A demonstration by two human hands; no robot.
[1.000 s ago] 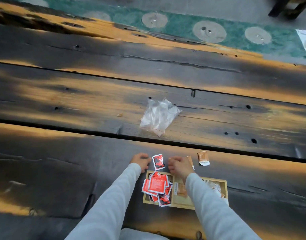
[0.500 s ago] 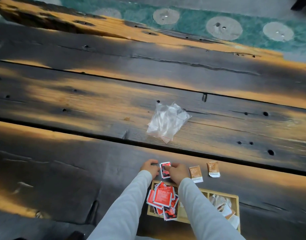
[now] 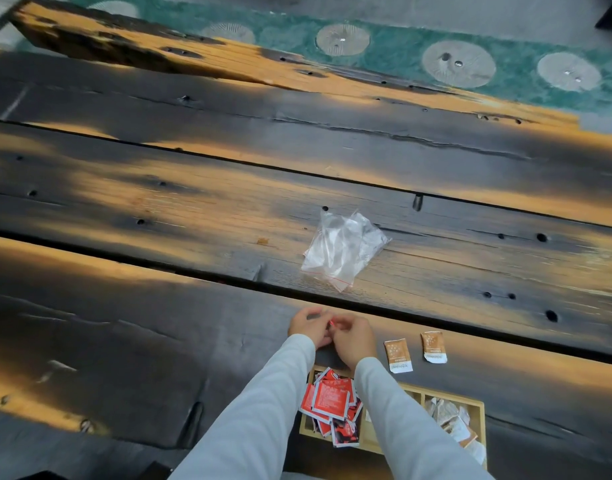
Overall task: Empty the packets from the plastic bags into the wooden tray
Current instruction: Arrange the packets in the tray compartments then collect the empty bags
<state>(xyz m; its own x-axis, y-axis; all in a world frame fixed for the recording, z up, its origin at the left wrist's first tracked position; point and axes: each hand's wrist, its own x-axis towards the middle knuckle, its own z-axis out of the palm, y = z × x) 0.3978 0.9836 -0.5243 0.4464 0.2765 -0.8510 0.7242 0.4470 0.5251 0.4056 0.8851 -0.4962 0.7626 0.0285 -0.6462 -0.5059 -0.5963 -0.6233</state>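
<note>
The wooden tray (image 3: 450,397) lies at the bottom, partly under my sleeves. Red packets (image 3: 330,400) are heaped in its left compartment and spill over the rim. Pale packets (image 3: 448,419) fill the right compartment. Just beyond the tray my left hand (image 3: 306,327) and my right hand (image 3: 353,341) are pressed together, fingers closed on a small red packet (image 3: 331,323) of which only a sliver shows. Two orange-brown packets (image 3: 397,355) (image 3: 433,346) lie flat on the table to the right of my hands. Crumpled clear plastic bags (image 3: 342,251) rest farther out.
The table (image 3: 159,220) is made of dark, scorched planks with deep gaps and holes between them. A green patterned floor (image 3: 401,53) shows past the far edge.
The red packet lay on the table between my hands a second ago. Both hands closed in on it and now cover it almost entirely. The view shifted slightly left.
</note>
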